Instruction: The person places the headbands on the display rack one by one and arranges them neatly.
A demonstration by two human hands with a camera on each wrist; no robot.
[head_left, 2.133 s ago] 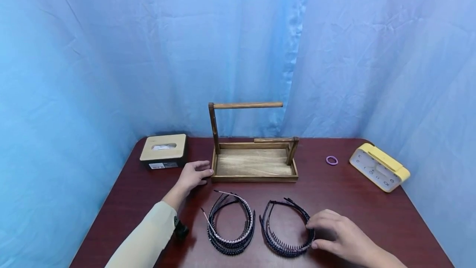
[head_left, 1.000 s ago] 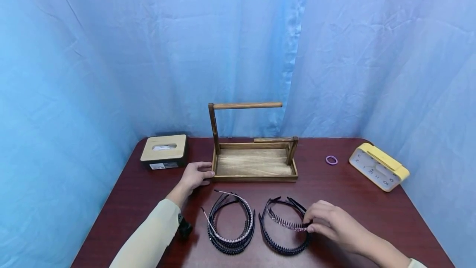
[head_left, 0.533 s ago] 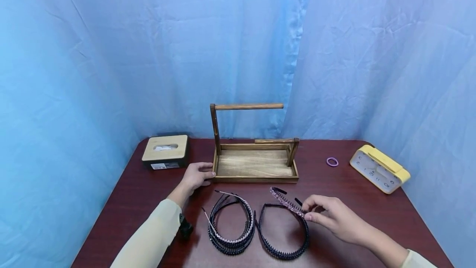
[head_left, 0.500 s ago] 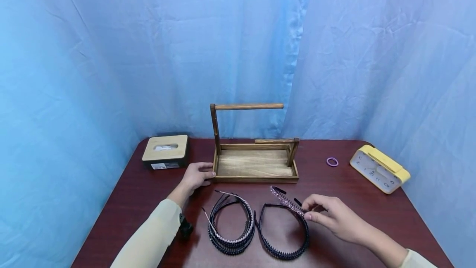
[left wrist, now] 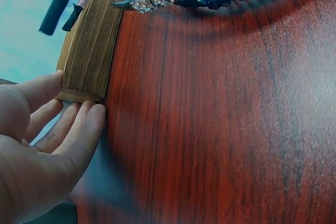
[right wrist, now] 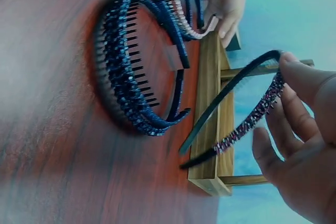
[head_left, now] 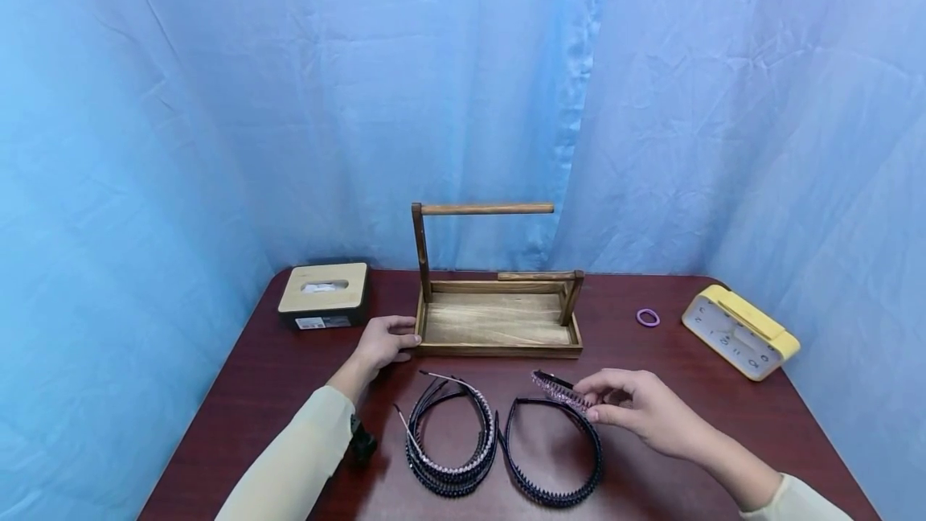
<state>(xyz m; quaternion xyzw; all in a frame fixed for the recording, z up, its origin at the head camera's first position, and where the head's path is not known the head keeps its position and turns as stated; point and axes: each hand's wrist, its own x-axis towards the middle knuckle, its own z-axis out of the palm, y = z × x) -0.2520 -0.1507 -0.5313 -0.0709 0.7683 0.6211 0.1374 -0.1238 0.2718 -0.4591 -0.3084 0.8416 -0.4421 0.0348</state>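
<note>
My right hand [head_left: 644, 408] pinches a toothed headband [head_left: 560, 391] with pink glitter between thumb and fingers. In the right wrist view this headband [right wrist: 247, 124] is raised, its two dark ends hanging toward the wooden stand. Below it on the table lies a dark beaded headband [head_left: 553, 497]. To the left sits a pile of headbands [head_left: 452, 485], black ones with a pale sparkling one on top. My left hand [head_left: 379, 344] touches the left end of the wooden stand [head_left: 499, 350], a shallow tray with two side posts carrying horizontal bars. The left wrist view shows fingertips against its corner [left wrist: 84, 85].
At the back left stands a tissue box [head_left: 323, 296] with a light wooden lid. A purple hair ring [head_left: 647, 317] and a yellow clock [head_left: 741, 332] lie on the right. Blue curtains [head_left: 492, 103] surround the dark red table [head_left: 260, 400].
My right hand has taken the pink glitter headband off the right-hand pile and lifted it back toward the stand. The left hand has stayed at the stand's end.
</note>
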